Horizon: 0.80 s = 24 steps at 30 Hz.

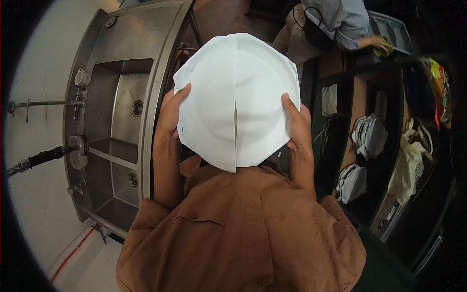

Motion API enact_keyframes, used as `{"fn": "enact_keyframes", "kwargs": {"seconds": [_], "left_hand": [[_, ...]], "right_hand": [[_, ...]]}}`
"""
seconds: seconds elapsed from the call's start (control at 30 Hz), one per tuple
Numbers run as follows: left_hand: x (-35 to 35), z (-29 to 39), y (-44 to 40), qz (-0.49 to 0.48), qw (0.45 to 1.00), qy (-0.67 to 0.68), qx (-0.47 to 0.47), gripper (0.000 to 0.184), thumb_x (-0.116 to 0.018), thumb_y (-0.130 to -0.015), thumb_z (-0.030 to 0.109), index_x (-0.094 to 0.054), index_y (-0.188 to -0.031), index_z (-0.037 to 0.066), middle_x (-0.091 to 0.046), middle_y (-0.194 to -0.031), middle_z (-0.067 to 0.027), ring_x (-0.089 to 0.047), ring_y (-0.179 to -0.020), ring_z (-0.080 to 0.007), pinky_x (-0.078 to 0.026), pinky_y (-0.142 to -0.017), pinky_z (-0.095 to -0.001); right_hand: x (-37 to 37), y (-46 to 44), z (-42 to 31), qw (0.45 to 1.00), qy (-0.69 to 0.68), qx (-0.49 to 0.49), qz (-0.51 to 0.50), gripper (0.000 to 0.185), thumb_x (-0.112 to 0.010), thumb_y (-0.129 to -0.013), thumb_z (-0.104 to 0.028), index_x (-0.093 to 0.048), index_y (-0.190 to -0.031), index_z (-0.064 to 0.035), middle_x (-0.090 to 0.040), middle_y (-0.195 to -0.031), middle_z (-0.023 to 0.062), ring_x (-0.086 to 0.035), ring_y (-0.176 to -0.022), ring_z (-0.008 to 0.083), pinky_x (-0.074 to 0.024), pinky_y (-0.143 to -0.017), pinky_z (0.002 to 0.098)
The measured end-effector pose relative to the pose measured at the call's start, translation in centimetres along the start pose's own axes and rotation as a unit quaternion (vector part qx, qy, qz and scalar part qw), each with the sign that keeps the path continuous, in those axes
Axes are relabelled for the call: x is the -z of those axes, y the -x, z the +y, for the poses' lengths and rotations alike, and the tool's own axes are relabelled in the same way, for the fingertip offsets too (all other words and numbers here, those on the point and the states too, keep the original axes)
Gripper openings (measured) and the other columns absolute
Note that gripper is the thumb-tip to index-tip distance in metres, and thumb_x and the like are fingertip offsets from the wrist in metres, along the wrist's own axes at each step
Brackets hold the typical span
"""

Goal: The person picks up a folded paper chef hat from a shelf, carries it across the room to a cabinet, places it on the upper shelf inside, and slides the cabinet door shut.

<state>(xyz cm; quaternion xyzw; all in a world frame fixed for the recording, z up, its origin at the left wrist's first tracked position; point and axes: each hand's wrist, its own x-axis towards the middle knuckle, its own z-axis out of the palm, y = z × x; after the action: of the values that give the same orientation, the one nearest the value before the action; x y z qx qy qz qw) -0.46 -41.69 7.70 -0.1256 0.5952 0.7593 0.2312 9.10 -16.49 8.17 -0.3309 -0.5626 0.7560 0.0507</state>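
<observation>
White paper disc (pixel 209 107), central seam (pixel 235 73) fore-and-aft

The disc (pixel 209 107) looks like matt paper, the sink (pixel 134 38) smooth metal, the shirt (pixel 238 228) matt cloth

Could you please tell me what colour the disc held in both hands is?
The disc is white, best seen in the head view.

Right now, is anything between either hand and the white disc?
Nothing visible: the left hand and right hand hold the white disc directly, at opposite edges. Its underside is hidden.
</observation>
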Motion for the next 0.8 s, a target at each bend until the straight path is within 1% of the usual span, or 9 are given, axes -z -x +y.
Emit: {"fn": "enact_keyframes", "kwargs": {"seconds": [0.03,0.1,0.13,0.3,0.37,0.4,0.53,0.67,0.8], "left_hand": [[0.5,0.3,-0.4,0.003,1.000,0.005,-0.005,0.059,-0.062,-0.089,0.032,-0.048,-0.128,-0.010,-0.062,-0.111,-0.0231,-0.064,-0.097,-0.0264,-0.051,-0.086,-0.0358],[1.8,0.7,-1.2,-0.049,0.997,0.043,-0.034,0.064,-0.063,-0.087,0.033,-0.046,-0.130,-0.011,-0.060,-0.112,-0.0255,-0.063,-0.099,-0.0294,-0.050,-0.087,-0.0372],[2.4,1.3,-1.3,-0.054,0.998,0.037,-0.021,0.062,-0.063,-0.087,0.031,-0.045,-0.129,-0.011,-0.059,-0.113,-0.0257,-0.062,-0.101,-0.0291,-0.050,-0.087,-0.0373],[4.1,2.0,-2.0,-0.037,0.994,0.093,-0.043,0.064,-0.065,-0.084,0.027,-0.042,-0.131,-0.010,-0.059,-0.113,-0.0235,-0.061,-0.102,-0.0285,-0.051,-0.087,-0.0383],[4.8,2.1,-2.3,-0.015,0.994,0.109,-0.015,0.066,-0.066,-0.083,0.025,-0.040,-0.133,-0.009,-0.058,-0.113,-0.0231,-0.061,-0.103,-0.0288,-0.050,-0.088,-0.0383],[5.2,1.9,-3.0,-0.025,0.993,0.110,-0.022,0.066,-0.067,-0.082,0.023,-0.041,-0.133,-0.009,-0.058,-0.115,-0.0239,-0.060,-0.105,-0.0300,-0.050,-0.089,-0.0389],[5.4,3.5,-3.7,0.022,0.998,0.064,-0.020,0.065,-0.067,-0.082,0.021,-0.042,-0.133,-0.009,-0.057,-0.119,-0.0248,-0.059,-0.107,-0.0312,-0.047,-0.092,-0.0393],[6.3,4.8,-5.2,0.022,0.995,0.091,-0.022,0.064,-0.066,-0.082,0.020,-0.042,-0.134,-0.008,-0.058,-0.120,-0.0231,-0.059,-0.108,-0.0297,-0.047,-0.092,-0.0390],[6.6,6.3,-7.4,0.041,0.991,0.122,-0.037,0.059,-0.064,-0.085,0.018,-0.043,-0.135,-0.006,-0.058,-0.122,-0.0205,-0.059,-0.108,-0.0280,-0.048,-0.093,-0.0384]], "right_hand": [[-0.6,-0.8,0.0,1.000,0.008,0.017,0.014,0.046,-0.063,-0.094,-0.029,-0.057,-0.113,0.0115,-0.067,-0.100,0.0184,-0.065,-0.082,0.0188,-0.0520,-0.070,0.0289],[-1.7,-1.8,-0.5,1.000,0.001,0.015,0.001,0.046,-0.064,-0.094,-0.030,-0.057,-0.112,0.0115,-0.067,-0.098,0.0185,-0.065,-0.080,0.0190,-0.0520,-0.069,0.0290],[-2.3,-2.1,-0.6,1.000,-0.009,0.008,-0.005,0.046,-0.065,-0.093,-0.030,-0.057,-0.112,0.0114,-0.067,-0.097,0.0186,-0.066,-0.078,0.0192,-0.0521,-0.068,0.0291],[-5.4,-4.5,-1.1,1.000,-0.015,0.007,-0.018,0.047,-0.066,-0.092,-0.030,-0.056,-0.111,0.0116,-0.067,-0.095,0.0185,-0.066,-0.076,0.0194,-0.0521,-0.066,0.0299],[-6.7,-4.9,-1.5,1.000,-0.004,0.005,-0.002,0.047,-0.067,-0.092,-0.030,-0.055,-0.111,0.0120,-0.067,-0.096,0.0185,-0.066,-0.077,0.0195,-0.0519,-0.068,0.0292],[-7.3,-5.1,-1.6,1.000,-0.003,0.004,-0.006,0.047,-0.067,-0.092,-0.030,-0.055,-0.111,0.0120,-0.067,-0.096,0.0185,-0.066,-0.077,0.0195,-0.0519,-0.068,0.0292],[-9.8,-6.3,-2.8,1.000,0.019,0.003,-0.005,0.048,-0.067,-0.092,-0.029,-0.054,-0.113,0.0125,-0.066,-0.100,0.0191,-0.065,-0.082,0.0201,-0.0515,-0.073,0.0295],[-11.8,-8.3,-3.2,0.999,0.053,-0.014,-0.002,0.049,-0.067,-0.091,-0.029,-0.054,-0.116,0.0120,-0.065,-0.102,0.0196,-0.065,-0.085,0.0212,-0.0510,-0.077,0.0301],[-14.0,-11.8,-3.9,0.998,0.049,-0.020,-0.044,0.054,-0.068,-0.090,-0.030,-0.052,-0.118,0.0128,-0.065,-0.102,0.0203,-0.065,-0.087,0.0220,-0.0508,-0.078,0.0300]]}}
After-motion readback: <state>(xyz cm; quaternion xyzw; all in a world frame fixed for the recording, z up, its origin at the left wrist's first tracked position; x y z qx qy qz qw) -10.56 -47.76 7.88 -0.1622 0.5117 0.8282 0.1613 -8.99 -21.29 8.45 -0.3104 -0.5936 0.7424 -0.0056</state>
